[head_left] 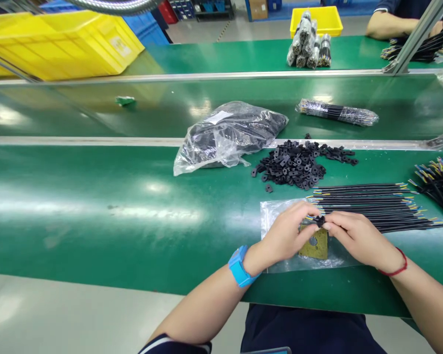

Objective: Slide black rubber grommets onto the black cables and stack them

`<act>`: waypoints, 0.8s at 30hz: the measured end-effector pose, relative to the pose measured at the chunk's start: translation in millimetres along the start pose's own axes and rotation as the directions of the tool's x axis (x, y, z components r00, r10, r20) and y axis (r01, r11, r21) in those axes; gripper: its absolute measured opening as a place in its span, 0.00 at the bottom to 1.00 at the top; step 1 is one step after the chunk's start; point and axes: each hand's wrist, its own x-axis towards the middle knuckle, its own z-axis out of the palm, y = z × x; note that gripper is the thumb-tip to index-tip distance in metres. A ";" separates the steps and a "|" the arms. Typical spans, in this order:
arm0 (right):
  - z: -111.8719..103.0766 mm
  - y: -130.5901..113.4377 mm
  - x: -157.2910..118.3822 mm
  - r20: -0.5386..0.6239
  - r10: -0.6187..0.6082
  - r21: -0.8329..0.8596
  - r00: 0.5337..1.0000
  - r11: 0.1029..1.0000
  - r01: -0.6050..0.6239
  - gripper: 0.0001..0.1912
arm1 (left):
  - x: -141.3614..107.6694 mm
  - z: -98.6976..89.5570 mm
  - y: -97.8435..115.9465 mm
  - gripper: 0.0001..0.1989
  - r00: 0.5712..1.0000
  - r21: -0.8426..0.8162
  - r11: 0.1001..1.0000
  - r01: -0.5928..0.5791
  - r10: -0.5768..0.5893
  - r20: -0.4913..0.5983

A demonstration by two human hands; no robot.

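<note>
Counts from my head feed: 2 hands on the near bench, 1 left hand (290,230), 1 right hand (358,238), sharing 1 black piece (319,221). I get 1 yellow plate (318,246), 1 flat clear bag (280,263), 1 filled bag (232,132), 1 green scrap (125,101). Wrapped bundles: 1 lying alone (337,112), several in the back stack (305,42), overlap hides the exact number. Small black parts (295,164): 1 heap, too many for me to count. Laid-out cables (365,201): 1 group, too dense to count. 1 co-worker (391,24).
</note>
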 end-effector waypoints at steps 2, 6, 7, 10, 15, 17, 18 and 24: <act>2.8 -1.2 -2.2 -0.173 -0.106 -0.189 0.979 0.979 0.073 0.13 | 1.1 -0.9 2.1 0.11 0.992 -0.246 0.962 0.119 -0.124 -0.004; 7.7 -4.0 -5.2 -0.272 -0.246 -0.406 0.930 0.906 0.121 0.11 | 1.6 2.7 5.0 0.09 0.953 -0.441 0.847 0.297 -0.290 0.084; 7.7 -4.6 -5.5 -0.265 -0.245 -0.403 0.933 0.907 0.124 0.12 | 1.7 3.4 5.4 0.08 0.953 -0.419 0.859 0.294 -0.298 0.058; 4.0 -4.9 -5.4 -0.186 -0.157 -0.236 0.970 0.965 0.111 0.15 | 2.1 1.2 6.8 0.06 0.973 -0.316 0.922 0.225 -0.230 0.019; -3.9 -4.0 -3.4 0.212 0.102 0.362 0.972 0.916 -0.175 0.20 | 2.1 -7.5 9.5 0.03 0.994 -0.155 0.986 0.068 -0.054 0.094; -3.7 -4.6 -2.4 0.322 0.129 0.461 0.938 0.844 -0.275 0.22 | 1.8 -7.3 9.0 0.02 0.994 -0.149 0.988 0.043 -0.027 0.107; -3.6 -4.7 -2.1 0.338 0.133 0.458 0.932 0.841 -0.287 0.22 | 1.9 -6.7 7.9 0.02 0.993 -0.162 0.986 0.043 -0.025 0.112; -36.6 30.5 -14.9 -0.321 0.186 -0.159 0.929 0.956 -0.247 0.18 | 11.2 -24.9 -16.7 0.12 0.975 -0.149 0.978 0.148 -0.170 -0.145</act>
